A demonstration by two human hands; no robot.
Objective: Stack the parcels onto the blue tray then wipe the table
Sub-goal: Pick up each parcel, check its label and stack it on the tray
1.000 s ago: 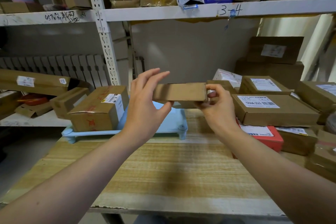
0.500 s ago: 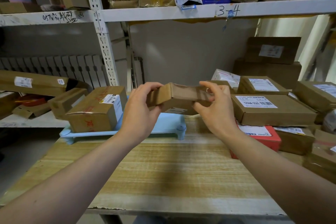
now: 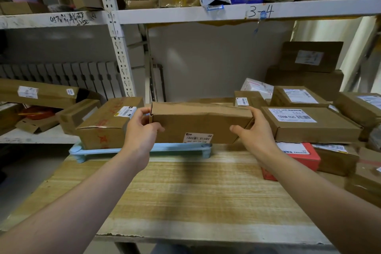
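Observation:
I hold a long brown cardboard parcel (image 3: 201,121) between both hands, its barcode label facing me. My left hand (image 3: 141,130) grips its left end and my right hand (image 3: 252,132) grips its right end. The parcel hangs low over the light blue tray (image 3: 181,147) at the far side of the wooden table (image 3: 185,192); whether it touches the tray I cannot tell. A brown parcel with red marks (image 3: 107,123) stands on the tray's left part.
Several more parcels lie piled at the table's right, among them a flat labelled box (image 3: 309,123) and a red box (image 3: 296,156). White metal shelving (image 3: 121,51) with boxes stands behind and to the left. The near tabletop shows bare wood.
The parcel has been turned so its labelled side faces me and has come down toward the tray. My left hand has gone from open fingers to gripping its end.

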